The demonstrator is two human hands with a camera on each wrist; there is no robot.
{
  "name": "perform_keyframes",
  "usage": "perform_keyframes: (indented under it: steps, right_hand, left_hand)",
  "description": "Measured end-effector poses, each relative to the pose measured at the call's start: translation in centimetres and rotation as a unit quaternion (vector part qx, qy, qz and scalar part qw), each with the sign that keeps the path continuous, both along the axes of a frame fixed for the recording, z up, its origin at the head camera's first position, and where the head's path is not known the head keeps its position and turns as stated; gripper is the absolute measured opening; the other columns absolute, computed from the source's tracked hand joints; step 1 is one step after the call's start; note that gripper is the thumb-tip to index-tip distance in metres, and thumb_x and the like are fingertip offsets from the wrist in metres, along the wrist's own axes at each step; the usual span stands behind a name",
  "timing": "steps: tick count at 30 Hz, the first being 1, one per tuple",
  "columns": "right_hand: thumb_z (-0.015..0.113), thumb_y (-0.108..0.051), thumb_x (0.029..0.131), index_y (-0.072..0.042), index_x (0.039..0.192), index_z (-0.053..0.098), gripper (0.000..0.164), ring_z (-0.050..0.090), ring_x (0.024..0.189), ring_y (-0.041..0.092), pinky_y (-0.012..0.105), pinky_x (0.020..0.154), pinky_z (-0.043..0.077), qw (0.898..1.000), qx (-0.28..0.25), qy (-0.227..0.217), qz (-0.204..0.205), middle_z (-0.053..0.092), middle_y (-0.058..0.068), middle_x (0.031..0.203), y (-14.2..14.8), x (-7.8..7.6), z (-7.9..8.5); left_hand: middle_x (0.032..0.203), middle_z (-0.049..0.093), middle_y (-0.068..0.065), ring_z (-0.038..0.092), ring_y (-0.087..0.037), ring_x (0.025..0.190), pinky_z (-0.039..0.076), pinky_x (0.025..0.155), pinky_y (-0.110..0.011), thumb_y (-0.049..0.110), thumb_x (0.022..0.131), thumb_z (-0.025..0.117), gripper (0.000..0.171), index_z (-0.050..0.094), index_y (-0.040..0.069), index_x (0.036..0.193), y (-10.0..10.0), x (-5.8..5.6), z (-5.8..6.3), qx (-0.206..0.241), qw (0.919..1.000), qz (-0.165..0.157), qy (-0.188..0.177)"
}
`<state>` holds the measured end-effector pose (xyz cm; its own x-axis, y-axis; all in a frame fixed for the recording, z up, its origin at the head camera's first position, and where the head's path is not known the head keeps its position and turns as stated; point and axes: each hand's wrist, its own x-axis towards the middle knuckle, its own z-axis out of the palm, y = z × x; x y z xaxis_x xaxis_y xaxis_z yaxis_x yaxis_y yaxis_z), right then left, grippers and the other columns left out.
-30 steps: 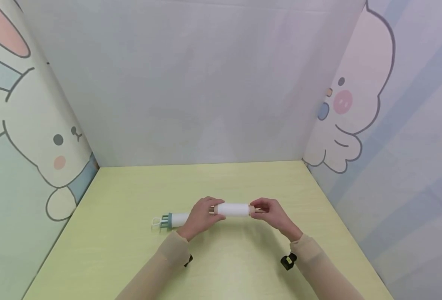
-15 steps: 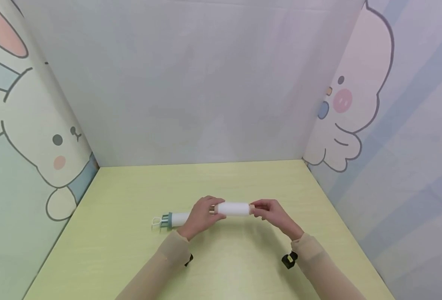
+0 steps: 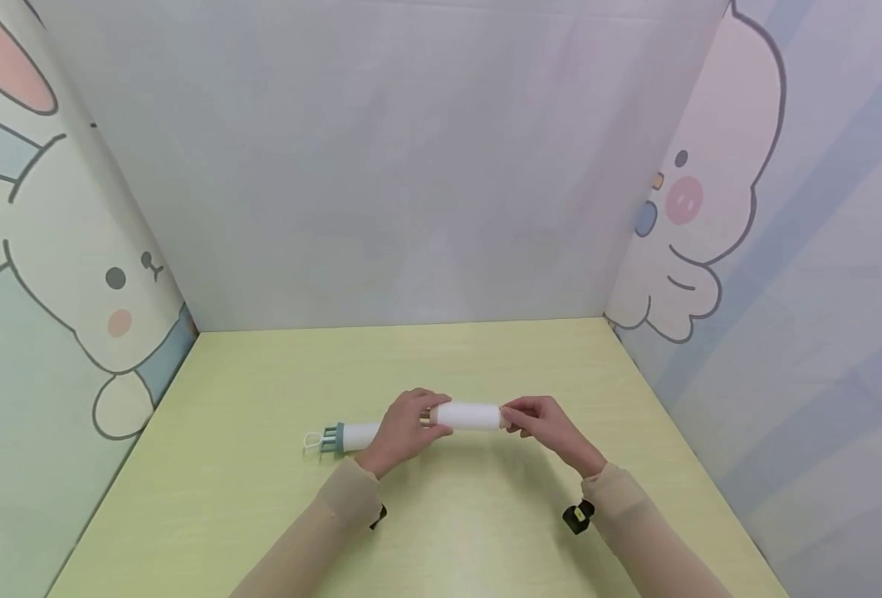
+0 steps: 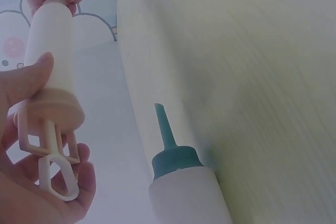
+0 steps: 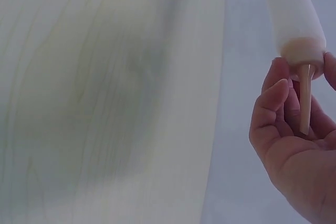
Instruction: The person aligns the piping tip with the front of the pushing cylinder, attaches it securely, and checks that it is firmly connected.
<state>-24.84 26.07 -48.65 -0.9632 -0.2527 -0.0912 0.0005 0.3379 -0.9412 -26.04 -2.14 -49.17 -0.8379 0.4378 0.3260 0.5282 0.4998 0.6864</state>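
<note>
A white syringe (image 3: 467,416) with a beige nozzle cap and a beige collar is held level above the table, in both hands. My left hand (image 3: 405,432) grips its collar end, thumb along the barrel, fingers curled near the pale pull ring (image 4: 59,178). At the other end, the fingertips of my right hand (image 3: 549,428) pinch the beige nozzle cap (image 5: 303,64); its thin spout points in toward the palm. A second white syringe (image 3: 357,437) with teal ends lies on the table, partly behind the left hand, its teal nozzle (image 4: 166,129) visible in the left wrist view.
The pale yellow-green table (image 3: 262,365) reaches back to a plain grey-white cloth wall (image 3: 396,183). Cartoon-printed side walls (image 3: 115,324) enclose it on left and right. A small black strapped device (image 3: 579,517) sits at the right wrist.
The right fingers have shifted on the nozzle cap and now cover more of it, with the spout less visible. The left hand and the teal-ended syringe have stayed almost where they were.
</note>
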Motion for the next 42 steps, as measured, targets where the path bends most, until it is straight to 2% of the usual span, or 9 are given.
perform_keyframes:
  steps: [5,10,13,17,21,27,32,40,42]
  right_hand:
    - [0.07,-0.031,0.088,-0.003,0.119,0.064,0.043,0.063,0.093,0.037,0.05,0.078,0.05,1.0,-0.007,-0.006,0.01,0.066,0.012,0.106,0.25,-0.11,-0.34]
    - [0.073,-0.014,0.086,0.0,0.124,0.06,0.042,0.062,0.102,0.031,0.04,0.08,0.052,0.999,-0.039,0.015,0.028,0.059,0.016,0.121,0.28,-0.01,-0.42]
    - [0.071,-0.004,0.085,0.004,0.119,0.061,0.037,0.063,0.102,0.031,0.037,0.08,0.052,0.998,-0.058,0.026,0.029,0.059,0.02,0.12,0.1,0.11,-0.16]
    - [0.072,0.001,0.083,0.006,0.113,0.063,0.032,0.063,0.099,0.034,0.039,0.079,0.053,0.997,-0.068,0.038,0.017,0.06,0.021,0.116,-0.1,0.1,0.05]
    - [0.074,-0.002,0.081,0.002,0.112,0.066,0.032,0.064,0.098,0.032,0.038,0.079,0.053,0.997,-0.063,0.04,0.005,0.061,0.019,0.115,-0.03,-0.11,-0.22]
    - [0.075,-0.017,0.084,-0.004,0.115,0.066,0.035,0.064,0.099,0.027,0.037,0.078,0.053,0.998,-0.043,0.035,0.016,0.062,0.015,0.116,0.18,-0.22,-0.55]
    - [0.074,-0.02,0.085,-0.003,0.116,0.066,0.036,0.065,0.096,0.028,0.039,0.075,0.052,0.999,-0.032,0.033,0.021,0.064,0.014,0.113,0.13,-0.27,-0.39]
    - [0.065,-0.015,0.092,0.005,0.116,0.062,0.032,0.061,0.092,0.044,0.054,0.077,0.049,0.998,-0.023,0.01,0.05,0.066,0.017,0.102,0.24,-0.68,-0.55]
    - [0.064,-0.016,0.093,0.005,0.116,0.062,0.031,0.063,0.089,0.039,0.05,0.076,0.051,0.998,-0.022,0.01,0.055,0.067,0.016,0.101,0.25,-0.67,-0.52]
  left_hand:
    - [0.109,0.061,-0.005,0.058,-0.023,0.098,0.051,0.074,-0.021,0.019,0.076,0.082,0.044,0.068,0.008,0.116,0.0,0.09,0.07,0.008,1.0,-0.001,0.002]
    - [0.109,0.061,-0.005,0.059,-0.022,0.098,0.05,0.075,-0.02,0.018,0.076,0.082,0.044,0.067,0.008,0.116,0.03,0.01,-0.03,0.015,0.9999,-0.004,-0.006]
    - [0.109,0.061,-0.005,0.06,-0.021,0.098,0.05,0.076,-0.021,0.018,0.076,0.082,0.044,0.067,0.008,0.116,0.06,-0.07,-0.02,0.017,0.9998,-0.004,-0.014]
    - [0.109,0.061,-0.005,0.061,-0.02,0.097,0.051,0.076,-0.022,0.019,0.077,0.082,0.044,0.067,0.007,0.117,0.1,-0.12,0.13,0.016,0.9997,-0.006,-0.02]
    - [0.11,0.062,-0.006,0.062,-0.019,0.097,0.051,0.077,-0.023,0.02,0.078,0.081,0.045,0.066,0.007,0.118,0.09,-0.16,0.27,0.013,0.9995,-0.009,-0.027]
    - [0.109,0.062,-0.006,0.061,-0.021,0.096,0.051,0.076,-0.024,0.019,0.078,0.081,0.044,0.067,0.007,0.117,0.0,-0.26,0.19,0.01,0.9998,-0.011,-0.014]
    - [0.109,0.061,-0.004,0.06,-0.019,0.097,0.05,0.077,-0.022,0.02,0.078,0.081,0.045,0.067,0.008,0.118,-0.04,-0.35,-0.1,0.003,0.9999,-0.007,-0.015]
    - [0.11,0.062,-0.004,0.058,-0.021,0.098,0.05,0.075,-0.021,0.02,0.077,0.081,0.044,0.067,0.008,0.117,-0.07,-0.34,-0.12,0.004,1.0,-0.008,0.001]
    - [0.11,0.062,-0.004,0.057,-0.021,0.098,0.05,0.075,-0.021,0.019,0.077,0.081,0.044,0.067,0.008,0.117,-0.08,-0.33,-0.12,0.005,1.0,-0.008,0.003]
